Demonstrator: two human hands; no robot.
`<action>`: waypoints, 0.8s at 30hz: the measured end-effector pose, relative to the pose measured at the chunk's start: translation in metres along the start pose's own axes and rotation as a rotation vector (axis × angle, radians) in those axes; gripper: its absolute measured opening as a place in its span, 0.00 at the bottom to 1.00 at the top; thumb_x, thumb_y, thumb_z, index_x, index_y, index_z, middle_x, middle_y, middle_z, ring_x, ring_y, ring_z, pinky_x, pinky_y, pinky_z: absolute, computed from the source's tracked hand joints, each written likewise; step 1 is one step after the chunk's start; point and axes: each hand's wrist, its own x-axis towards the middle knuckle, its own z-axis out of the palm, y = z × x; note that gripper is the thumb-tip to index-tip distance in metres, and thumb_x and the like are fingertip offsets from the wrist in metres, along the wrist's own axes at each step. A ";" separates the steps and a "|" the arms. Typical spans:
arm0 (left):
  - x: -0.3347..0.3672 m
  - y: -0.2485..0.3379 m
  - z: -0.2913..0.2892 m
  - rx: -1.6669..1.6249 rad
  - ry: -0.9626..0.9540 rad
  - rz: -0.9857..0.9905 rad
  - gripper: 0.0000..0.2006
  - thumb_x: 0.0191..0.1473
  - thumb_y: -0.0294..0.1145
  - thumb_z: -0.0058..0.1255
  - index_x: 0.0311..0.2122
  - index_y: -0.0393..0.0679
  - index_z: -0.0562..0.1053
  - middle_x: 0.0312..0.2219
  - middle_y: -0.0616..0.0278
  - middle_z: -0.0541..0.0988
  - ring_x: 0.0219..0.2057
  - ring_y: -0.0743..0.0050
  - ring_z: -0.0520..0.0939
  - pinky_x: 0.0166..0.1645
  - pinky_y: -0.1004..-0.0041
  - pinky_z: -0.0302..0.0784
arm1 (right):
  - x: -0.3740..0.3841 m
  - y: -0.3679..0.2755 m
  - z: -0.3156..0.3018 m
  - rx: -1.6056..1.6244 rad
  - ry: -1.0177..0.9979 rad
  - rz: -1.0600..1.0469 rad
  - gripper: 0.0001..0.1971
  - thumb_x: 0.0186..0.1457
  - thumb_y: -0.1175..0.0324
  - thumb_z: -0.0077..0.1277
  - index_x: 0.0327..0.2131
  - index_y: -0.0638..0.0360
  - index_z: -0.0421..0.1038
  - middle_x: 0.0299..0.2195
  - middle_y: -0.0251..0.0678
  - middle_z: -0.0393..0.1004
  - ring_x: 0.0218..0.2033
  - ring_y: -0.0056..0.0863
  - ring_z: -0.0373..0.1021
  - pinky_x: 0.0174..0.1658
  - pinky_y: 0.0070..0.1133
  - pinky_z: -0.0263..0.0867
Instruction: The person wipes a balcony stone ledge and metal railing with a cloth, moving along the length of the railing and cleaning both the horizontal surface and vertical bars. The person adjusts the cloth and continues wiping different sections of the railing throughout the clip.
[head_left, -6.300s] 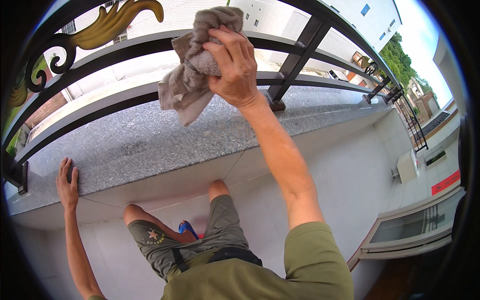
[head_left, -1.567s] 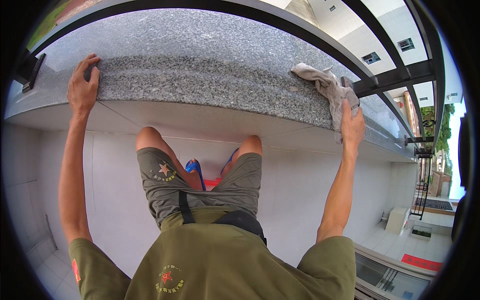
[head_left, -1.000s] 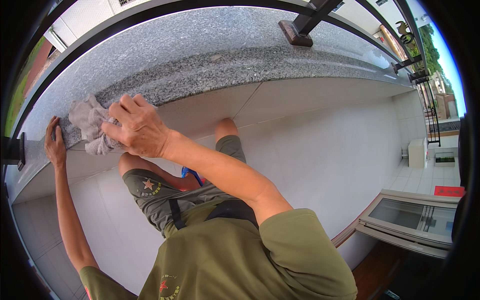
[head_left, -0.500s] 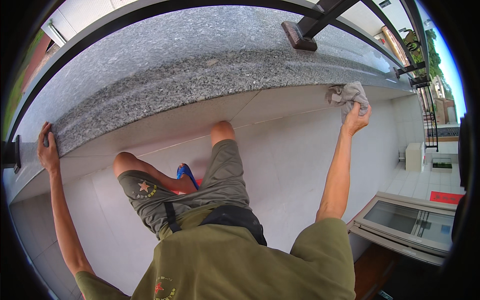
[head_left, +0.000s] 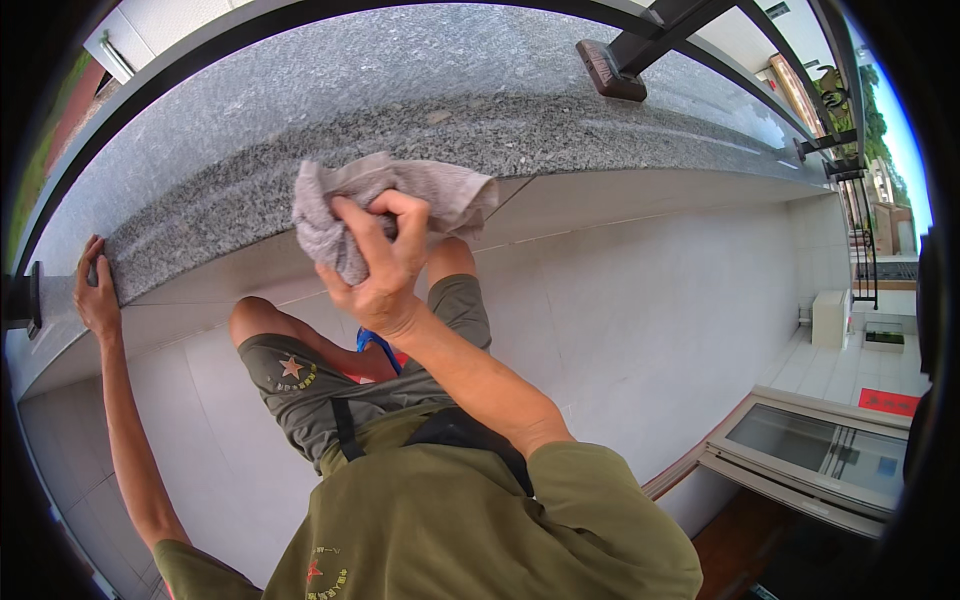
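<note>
A crumpled grey cloth [head_left: 450, 190] is bunched under my right hand [head_left: 385, 262], whose fingers are bent and closed on it. It lies against the front edge of the speckled grey granite ledge [head_left: 480, 120], partly hanging below that edge. My right arm reaches across in front of my body. Far to the left, my left hand [head_left: 97, 300] rests on the ledge's edge, close to a dark post foot [head_left: 35, 300]. Its fingers are stretched over the stone with the thumb apart, and it holds nothing.
A dark metal railing [head_left: 660, 40] stands on the ledge, with a post foot [head_left: 612, 72] at the upper right. Below the ledge are a pale wall and floor, with my bent knees [head_left: 262, 325] close to the wall. A framed sliding window [head_left: 820, 440] is at the lower right.
My right hand has swept the cloth from the right end of the ledge leftward to the middle, in front of my knees. My left hand has stayed in place.
</note>
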 end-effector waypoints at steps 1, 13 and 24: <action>0.001 0.001 0.001 -0.014 0.004 0.001 0.16 0.68 0.28 0.50 0.57 0.44 0.82 0.61 0.64 0.82 0.64 0.67 0.79 0.69 0.68 0.70 | -0.003 -0.017 0.028 0.025 0.017 -0.057 0.31 0.37 0.66 0.71 0.51 0.54 0.81 0.44 0.40 0.67 0.43 0.41 0.69 0.41 0.34 0.70; -0.006 0.013 0.000 -0.015 0.094 -0.040 0.15 0.65 0.29 0.50 0.52 0.46 0.84 0.57 0.64 0.85 0.60 0.63 0.83 0.64 0.67 0.75 | 0.023 -0.103 0.083 0.763 -0.454 0.320 0.15 0.49 0.72 0.66 0.41 0.64 0.77 0.39 0.39 0.73 0.41 0.31 0.74 0.46 0.28 0.71; -0.017 0.072 0.003 0.132 0.407 0.033 0.14 0.58 0.22 0.53 0.46 0.49 0.86 0.50 0.68 0.87 0.58 0.60 0.81 0.66 0.62 0.72 | 0.099 0.026 -0.064 0.058 -0.177 0.002 0.17 0.57 0.68 0.63 0.48 0.64 0.77 0.45 0.43 0.80 0.45 0.38 0.78 0.52 0.34 0.73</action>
